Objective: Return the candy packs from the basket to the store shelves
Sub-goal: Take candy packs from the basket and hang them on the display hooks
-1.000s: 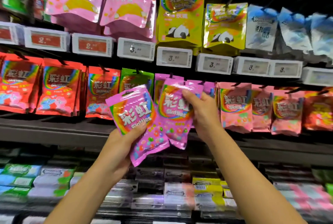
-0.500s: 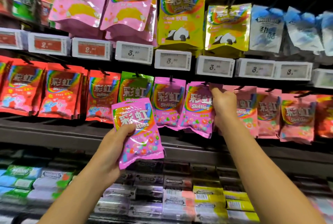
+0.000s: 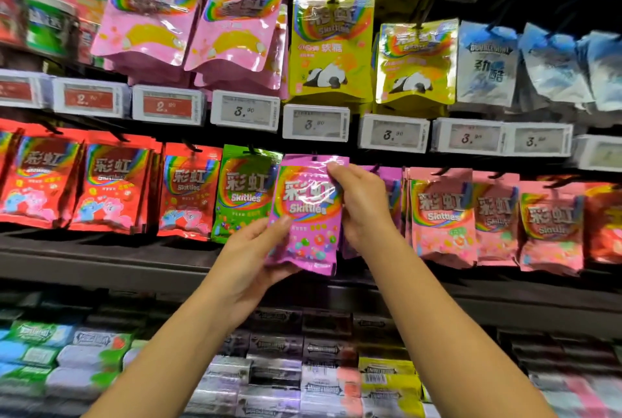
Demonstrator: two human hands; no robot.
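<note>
While both hands, left (image 3: 249, 266) and right (image 3: 361, 205), grip the purple pack (image 3: 308, 215), hanging is underway; its hole must next find the peg, hidden here.

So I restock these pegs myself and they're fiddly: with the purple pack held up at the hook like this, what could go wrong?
1. The purple pack is gripped by the left hand at its bottom corner and the right hand at its top. If the hole misses the peg, which is hidden here, the pack may drop.
2. The green pack hangs right beside it, so it could be knocked or the pack could end up on the wrong peg.
</note>
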